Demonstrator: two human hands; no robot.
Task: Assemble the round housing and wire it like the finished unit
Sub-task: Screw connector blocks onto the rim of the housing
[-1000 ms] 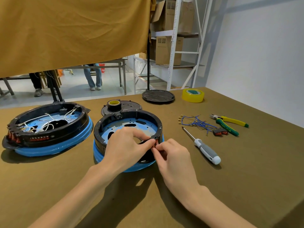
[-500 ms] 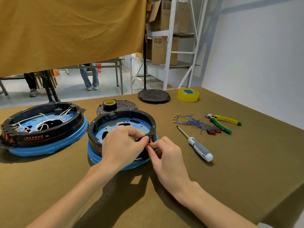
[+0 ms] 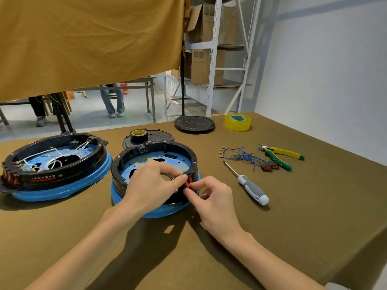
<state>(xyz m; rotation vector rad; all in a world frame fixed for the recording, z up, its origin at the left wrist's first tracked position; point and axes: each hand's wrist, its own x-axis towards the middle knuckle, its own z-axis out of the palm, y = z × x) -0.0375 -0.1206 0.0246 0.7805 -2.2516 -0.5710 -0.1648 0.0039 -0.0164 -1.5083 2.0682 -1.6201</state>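
both your hands (image 3: 155,185) (image 3: 215,203) pinch a red switch (image 3: 188,182) at the round housing's (image 3: 155,152) near rim; bare bench (image 3: 314,216) lies toward the right edge, past the screwdriver (image 3: 250,187).

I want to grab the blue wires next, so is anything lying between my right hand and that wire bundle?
Yes. The screwdriver lies on the table between the right hand and the blue wires, its handle nearest the hand. The red switches rest at the bundle's right end, beside the pliers.
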